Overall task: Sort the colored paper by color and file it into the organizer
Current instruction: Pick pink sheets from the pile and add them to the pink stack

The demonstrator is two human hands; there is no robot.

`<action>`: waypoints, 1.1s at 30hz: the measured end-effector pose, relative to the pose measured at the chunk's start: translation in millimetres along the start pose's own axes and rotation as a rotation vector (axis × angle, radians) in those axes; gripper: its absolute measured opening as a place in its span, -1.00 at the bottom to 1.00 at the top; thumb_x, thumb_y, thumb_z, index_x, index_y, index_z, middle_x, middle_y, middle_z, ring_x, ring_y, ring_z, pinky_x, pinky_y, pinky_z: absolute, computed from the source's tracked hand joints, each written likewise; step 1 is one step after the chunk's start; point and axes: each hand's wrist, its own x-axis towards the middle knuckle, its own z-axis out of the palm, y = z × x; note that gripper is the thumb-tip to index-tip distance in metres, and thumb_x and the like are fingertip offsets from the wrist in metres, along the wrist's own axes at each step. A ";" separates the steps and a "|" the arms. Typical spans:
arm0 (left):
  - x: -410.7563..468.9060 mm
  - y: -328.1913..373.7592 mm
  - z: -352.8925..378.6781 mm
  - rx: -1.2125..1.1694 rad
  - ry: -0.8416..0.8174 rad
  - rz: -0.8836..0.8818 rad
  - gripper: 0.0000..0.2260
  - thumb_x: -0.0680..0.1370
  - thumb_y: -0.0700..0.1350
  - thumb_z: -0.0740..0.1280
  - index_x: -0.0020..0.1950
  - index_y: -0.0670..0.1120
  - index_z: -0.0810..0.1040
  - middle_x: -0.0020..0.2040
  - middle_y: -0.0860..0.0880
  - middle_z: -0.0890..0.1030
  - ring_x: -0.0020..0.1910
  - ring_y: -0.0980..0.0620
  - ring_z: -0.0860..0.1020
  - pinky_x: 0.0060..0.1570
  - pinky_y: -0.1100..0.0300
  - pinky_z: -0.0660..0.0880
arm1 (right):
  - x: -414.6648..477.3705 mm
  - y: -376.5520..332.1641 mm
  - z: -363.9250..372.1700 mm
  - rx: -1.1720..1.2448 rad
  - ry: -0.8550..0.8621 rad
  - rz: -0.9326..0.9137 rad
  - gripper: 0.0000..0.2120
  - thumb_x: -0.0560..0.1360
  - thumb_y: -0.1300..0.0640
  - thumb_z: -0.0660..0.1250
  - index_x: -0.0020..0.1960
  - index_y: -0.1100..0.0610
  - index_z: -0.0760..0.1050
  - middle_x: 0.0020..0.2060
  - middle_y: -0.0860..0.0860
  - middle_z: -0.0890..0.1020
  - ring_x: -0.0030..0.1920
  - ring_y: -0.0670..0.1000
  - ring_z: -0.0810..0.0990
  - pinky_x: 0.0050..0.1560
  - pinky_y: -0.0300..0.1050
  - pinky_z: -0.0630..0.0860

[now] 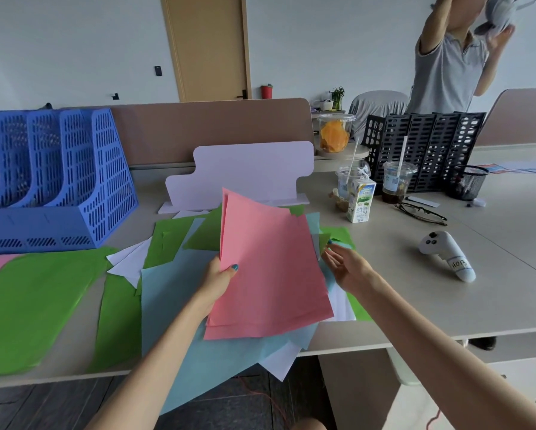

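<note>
Light blue sheets [198, 352] overhang the front edge of the desk [415, 299], nearest of all. Above them the left hand [218, 282] pinches a stack of pink paper [269, 268] at its left edge, thumb on top, holding it tilted over the mixed pile. The right hand [345, 268] hangs open, fingers relaxed, just beside the stack's right edge. The blue organizer [74, 181] stands back left, green sheets [27, 305] flat before it. Bare desk runs right to a white controller [446, 254].

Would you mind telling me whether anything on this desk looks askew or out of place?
The large light blue paper sheet and a white sheet overhang the beige desk's front edge, unsupported, so they may slide off.
</note>
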 end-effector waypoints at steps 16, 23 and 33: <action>6.9 13.7 -7.0 -0.114 -0.026 -0.094 -0.60 0.60 -0.22 0.26 0.43 -0.19 0.29 0.34 -0.02 0.42 0.29 0.00 0.40 0.33 0.07 0.27 | -51.9 -25.8 55.2 -1.014 0.125 -1.143 -0.88 0.41 0.19 0.31 -0.19 0.07 0.63 -0.33 -0.06 0.67 -0.27 -0.04 0.63 -0.22 -0.04 0.55; 1.4 17.8 -14.0 -0.153 -0.020 -0.123 -0.48 0.55 -0.09 0.36 0.45 -0.18 0.29 0.36 -0.05 0.41 0.36 -0.07 0.38 0.35 0.08 0.24 | -81.3 -36.0 89.9 -1.255 0.004 -1.508 -0.95 0.50 0.14 0.25 -0.07 0.06 0.48 -0.21 -0.07 0.63 -0.26 0.07 0.60 -0.32 -0.06 0.48; -8.2 19.9 -19.8 -0.142 -0.060 -0.088 -0.67 0.53 -0.16 0.38 0.28 -0.17 0.48 0.13 -0.06 0.57 0.07 0.02 0.49 0.16 0.17 0.36 | -130.1 -24.0 145.0 -1.707 -0.008 -1.931 -0.73 0.18 0.32 0.45 -0.16 0.16 0.50 -0.55 -0.02 0.46 -0.64 0.07 0.32 -0.46 -0.33 -0.14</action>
